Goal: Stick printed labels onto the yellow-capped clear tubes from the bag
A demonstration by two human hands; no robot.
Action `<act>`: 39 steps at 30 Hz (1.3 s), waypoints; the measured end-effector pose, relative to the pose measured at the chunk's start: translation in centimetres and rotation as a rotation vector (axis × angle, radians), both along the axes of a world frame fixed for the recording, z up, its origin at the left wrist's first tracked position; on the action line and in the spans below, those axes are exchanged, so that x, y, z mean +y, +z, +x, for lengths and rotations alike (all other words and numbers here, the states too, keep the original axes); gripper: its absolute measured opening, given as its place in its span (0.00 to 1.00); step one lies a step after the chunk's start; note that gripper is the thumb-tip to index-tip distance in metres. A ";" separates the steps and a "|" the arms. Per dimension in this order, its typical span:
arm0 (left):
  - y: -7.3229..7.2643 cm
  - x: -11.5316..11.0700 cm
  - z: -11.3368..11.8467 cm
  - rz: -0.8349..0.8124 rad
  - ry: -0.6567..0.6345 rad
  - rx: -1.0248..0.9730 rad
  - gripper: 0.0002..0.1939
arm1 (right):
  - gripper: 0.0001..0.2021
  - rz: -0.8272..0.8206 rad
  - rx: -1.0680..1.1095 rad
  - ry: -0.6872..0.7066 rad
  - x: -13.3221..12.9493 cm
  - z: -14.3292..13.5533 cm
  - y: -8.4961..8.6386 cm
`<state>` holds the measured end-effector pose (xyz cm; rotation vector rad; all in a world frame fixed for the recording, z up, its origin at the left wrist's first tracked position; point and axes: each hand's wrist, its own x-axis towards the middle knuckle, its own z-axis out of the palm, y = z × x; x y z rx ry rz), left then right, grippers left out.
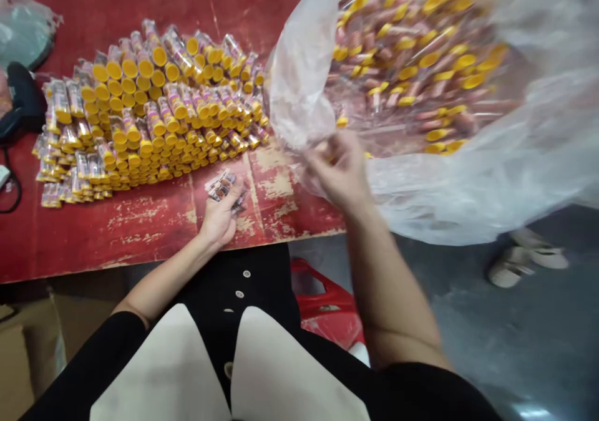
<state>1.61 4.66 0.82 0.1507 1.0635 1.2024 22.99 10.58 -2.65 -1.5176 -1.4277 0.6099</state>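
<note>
Pointed white collar [150, 371] lies below; left hand [219, 222] grips printed slips [223, 186], right hand [345, 173] curls at filmy bag [458, 199], hold unclear.

Nothing can be read: the small printed pieces [221, 187] near the centre and the wrapped tubes [156, 118] at upper left show only blurred marks.

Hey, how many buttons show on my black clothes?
4: one button nearest the table, a second after it, a third partly seen near the white collar, a fourth between its flaps. More may be hidden.
</note>
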 end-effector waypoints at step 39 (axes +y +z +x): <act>-1.5 -2.7 -1.5 0.300 -0.006 0.286 0.28 | 0.18 -0.548 -0.598 0.126 -12.0 -9.7 6.8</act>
